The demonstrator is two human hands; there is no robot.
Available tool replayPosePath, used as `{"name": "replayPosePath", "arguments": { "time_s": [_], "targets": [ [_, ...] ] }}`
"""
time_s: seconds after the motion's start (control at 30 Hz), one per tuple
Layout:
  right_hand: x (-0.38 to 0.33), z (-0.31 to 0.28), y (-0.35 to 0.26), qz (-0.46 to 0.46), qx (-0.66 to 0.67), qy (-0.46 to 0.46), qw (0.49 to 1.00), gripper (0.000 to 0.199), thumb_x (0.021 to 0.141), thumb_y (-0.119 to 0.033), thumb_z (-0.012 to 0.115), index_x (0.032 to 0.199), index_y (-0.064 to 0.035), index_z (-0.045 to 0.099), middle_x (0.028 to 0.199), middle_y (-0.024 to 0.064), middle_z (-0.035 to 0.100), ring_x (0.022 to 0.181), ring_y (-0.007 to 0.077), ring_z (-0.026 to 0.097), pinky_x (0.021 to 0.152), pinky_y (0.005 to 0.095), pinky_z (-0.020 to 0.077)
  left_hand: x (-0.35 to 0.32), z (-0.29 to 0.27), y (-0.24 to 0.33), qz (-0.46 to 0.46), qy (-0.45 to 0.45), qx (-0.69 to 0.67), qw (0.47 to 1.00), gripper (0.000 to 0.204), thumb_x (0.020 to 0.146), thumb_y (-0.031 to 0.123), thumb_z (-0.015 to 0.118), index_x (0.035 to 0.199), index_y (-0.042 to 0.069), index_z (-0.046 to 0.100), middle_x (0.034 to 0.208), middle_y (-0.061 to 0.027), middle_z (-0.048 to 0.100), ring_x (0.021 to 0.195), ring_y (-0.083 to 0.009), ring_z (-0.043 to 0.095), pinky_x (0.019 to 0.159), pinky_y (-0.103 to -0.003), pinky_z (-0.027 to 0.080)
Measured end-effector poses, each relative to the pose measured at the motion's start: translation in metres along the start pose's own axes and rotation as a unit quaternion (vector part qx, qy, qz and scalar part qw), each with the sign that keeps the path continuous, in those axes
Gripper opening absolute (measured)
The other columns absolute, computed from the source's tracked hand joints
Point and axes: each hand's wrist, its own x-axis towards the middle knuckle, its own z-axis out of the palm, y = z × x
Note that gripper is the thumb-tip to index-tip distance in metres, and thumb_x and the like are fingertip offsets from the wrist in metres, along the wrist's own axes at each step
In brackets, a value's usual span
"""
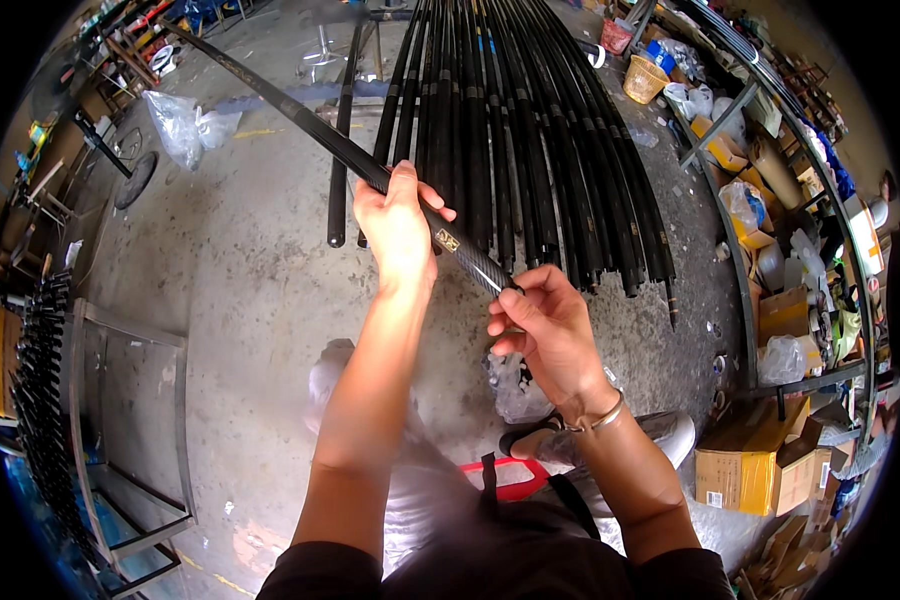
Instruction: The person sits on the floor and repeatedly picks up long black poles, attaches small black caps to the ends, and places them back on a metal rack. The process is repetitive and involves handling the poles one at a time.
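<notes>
A long black fishing rod (300, 115) runs slantwise from the far left down to my hands, its thick woven-look butt towards me with a small gold emblem on it. My left hand (398, 222) is closed around the rod just above the emblem. At the butt end, my right hand (540, 315) pinches with thumb and forefinger; whether a small cap sits between them is hard to make out. Below that hand is a clear plastic bag (515, 385) with small dark pieces in it. Several more black rods (530, 180) lie side by side ahead of me.
A metal rack (745, 300) with boxes and bags stands on the right, cardboard boxes (740, 470) on the floor beside it. To the left are a metal frame (183, 430) and a mass of dark rods (45, 400). Plastic bags (173, 128) lie farther back on the concrete floor (260, 290).
</notes>
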Motion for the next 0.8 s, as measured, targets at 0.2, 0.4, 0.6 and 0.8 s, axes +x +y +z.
{"name": "replayPosePath", "arguments": {
  "time_s": [0.2,0.4,0.6,0.8],
  "targets": [
    [0.002,-0.006,-0.005,0.073,0.131,-0.042,0.988,0.017,0.093,-0.017,0.055,0.096,-0.0037,0.045,0.082,0.0096,0.062,0.066,0.0159,0.062,0.054,0.0253,0.0537,0.003,0.002,-0.005,0.004,0.004,0.002,1.000,0.018,0.087,0.016,0.056,0.084,0.004,0.043,0.056,-0.0061,0.051,0.040,-0.0170,0.048,0.039,-0.028,0.042],
    [-0.006,0.002,0.002,-0.143,-0.113,0.039,0.983,0.014,0.090,-0.008,0.057,0.097,-0.0041,0.045,0.092,0.0105,0.060,0.070,0.0162,0.064,0.054,0.0252,0.0541,0.005,-0.002,0.004,0.018,0.006,-0.003,1.000,0.018,0.088,0.013,0.054,0.087,-0.001,0.042,0.054,-0.0081,0.050,0.039,-0.0168,0.047,0.038,-0.029,0.044],
    [-0.006,0.001,0.000,0.085,0.149,-0.038,0.984,0.020,0.094,-0.027,0.051,0.099,-0.0077,0.048,0.092,0.0082,0.059,0.079,0.0187,0.063,0.051,0.0242,0.0487,0.002,0.001,0.002,0.022,0.007,-0.027,0.999,0.014,0.087,0.010,0.051,0.089,0.000,0.042,0.053,-0.0069,0.048,0.039,-0.0159,0.047,0.037,-0.029,0.044],
    [-0.004,-0.009,0.012,0.144,0.243,-0.080,0.956,0.023,0.096,-0.027,0.048,0.098,-0.0049,0.052,0.072,-0.0004,0.048,0.055,0.0060,0.038,0.043,0.0173,0.0266,-0.004,0.006,0.005,0.049,-0.003,0.040,0.998,0.014,0.089,0.013,0.052,0.085,0.003,0.043,0.054,-0.0041,0.046,0.040,-0.0124,0.046,0.036,-0.027,0.044]
  ]
}}
